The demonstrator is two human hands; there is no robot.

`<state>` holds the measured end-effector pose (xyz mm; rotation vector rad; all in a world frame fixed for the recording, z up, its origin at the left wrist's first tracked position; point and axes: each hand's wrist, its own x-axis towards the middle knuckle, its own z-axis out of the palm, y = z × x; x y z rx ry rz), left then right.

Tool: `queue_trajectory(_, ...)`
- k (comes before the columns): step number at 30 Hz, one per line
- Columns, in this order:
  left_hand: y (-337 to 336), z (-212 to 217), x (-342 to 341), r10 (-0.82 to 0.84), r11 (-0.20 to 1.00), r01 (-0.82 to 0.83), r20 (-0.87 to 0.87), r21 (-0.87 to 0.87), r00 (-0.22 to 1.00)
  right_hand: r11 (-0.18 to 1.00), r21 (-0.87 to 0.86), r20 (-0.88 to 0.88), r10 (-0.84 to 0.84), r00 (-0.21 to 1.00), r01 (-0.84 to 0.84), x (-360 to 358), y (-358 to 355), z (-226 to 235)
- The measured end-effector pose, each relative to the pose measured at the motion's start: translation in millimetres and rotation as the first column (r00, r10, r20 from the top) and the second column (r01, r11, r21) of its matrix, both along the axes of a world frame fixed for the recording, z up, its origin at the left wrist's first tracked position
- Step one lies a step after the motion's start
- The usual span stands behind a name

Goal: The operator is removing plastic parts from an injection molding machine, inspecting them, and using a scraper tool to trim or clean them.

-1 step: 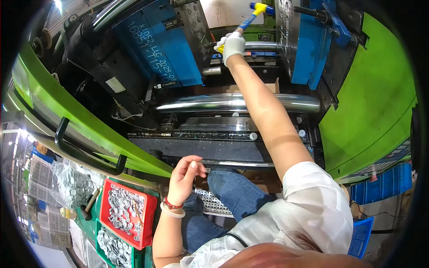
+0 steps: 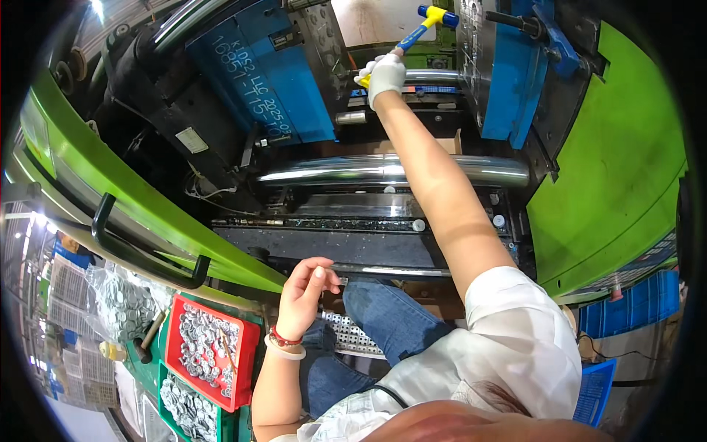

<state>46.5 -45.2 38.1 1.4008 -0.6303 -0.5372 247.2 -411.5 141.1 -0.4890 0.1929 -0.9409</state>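
**Gloved hand holds a yellow-and-blue tool deep inside the machine**

We see the right arm stretched out straight and bare from a short white sleeve, reaching far above the polished steel bar [image 2: 390, 171] that runs across the opening of the machine. The right hand [image 2: 386, 76] wears a white knitted glove, and its fingers are wrapped tight around the yellow handle of a tool [image 2: 421, 28]. The tool's handle rises slantwise from the glove toward the upper right and ends in a blue crosswise head, well above the steel bar, between the two blue mould blocks.

The left hand [image 2: 305, 295] is bare, with a red bead bracelet and a pale band at the wrist. It hangs below the steel bar, just in front of the dark ledge of the machine bed, its fingers loosely curled and slightly apart, holding nothing that we can make out.

The steel bar is smooth, round and mirror-bright. Left of it stands a blue mould block [image 2: 258, 74], flat-faced and matt; right of it is a second blue block [image 2: 508, 81] on a bright green frame. Below and left of the bar, a green guard carries a black handle [image 2: 140, 254], and further down a red tray [image 2: 210, 361] holds many small grey metal parts. The forearm crosses in front of the bar and hides part of it.
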Motion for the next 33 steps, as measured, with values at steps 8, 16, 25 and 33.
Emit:
queue_trajectory(8,-11.6,-4.6,3.2,0.027,0.998,-0.027,-0.001,0.060,1.000,0.867,-0.346,-0.286,0.267,0.921,-0.359,5.0,50.6,-21.9)
queue_trajectory(16,-5.7,-4.5,-0.2,0.041,0.997,-0.043,0.029,0.071,0.999,0.991,-0.098,-0.180,0.072,0.981,-0.091,5.1,23.8,2.3)
queue_trajectory(25,-20.7,-7.7,3.3,0.018,0.998,-0.016,-0.036,0.062,0.999,0.915,-0.216,-0.042,0.341,0.939,-0.342,-2.7,18.1,-13.4)
queue_trajectory(33,-13.1,-3.9,3.1,0.019,0.998,-0.021,0.037,0.061,0.999,0.863,-0.211,-0.497,0.309,0.811,-0.459,12.8,45.1,-19.1)
